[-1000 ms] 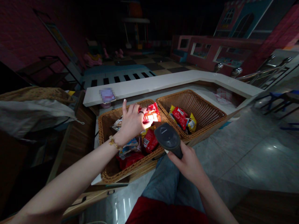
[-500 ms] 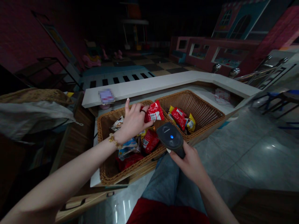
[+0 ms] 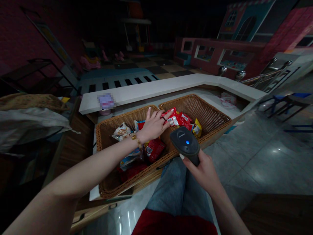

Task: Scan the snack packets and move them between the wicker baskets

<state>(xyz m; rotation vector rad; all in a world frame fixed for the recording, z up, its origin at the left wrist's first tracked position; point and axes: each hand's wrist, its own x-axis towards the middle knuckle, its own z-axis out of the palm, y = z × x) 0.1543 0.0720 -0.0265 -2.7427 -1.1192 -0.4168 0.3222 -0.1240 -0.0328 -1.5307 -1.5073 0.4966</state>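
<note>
Wicker basket (image 3: pixel 100 140) rough; snack packet (image 3: pixel 154 150) glossy plastic; scanner (image 3: pixel 184 141) matt black plastic.

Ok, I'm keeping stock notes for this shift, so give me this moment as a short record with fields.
Left hand: open, fingers at a red-and-white snack packet
Right hand: gripping a handheld barcode scanner, blue light on
Left container: wicker basket with mixed snack packets
Right container: wicker basket with red packets and a yellow packet
Behind: white counter
</note>
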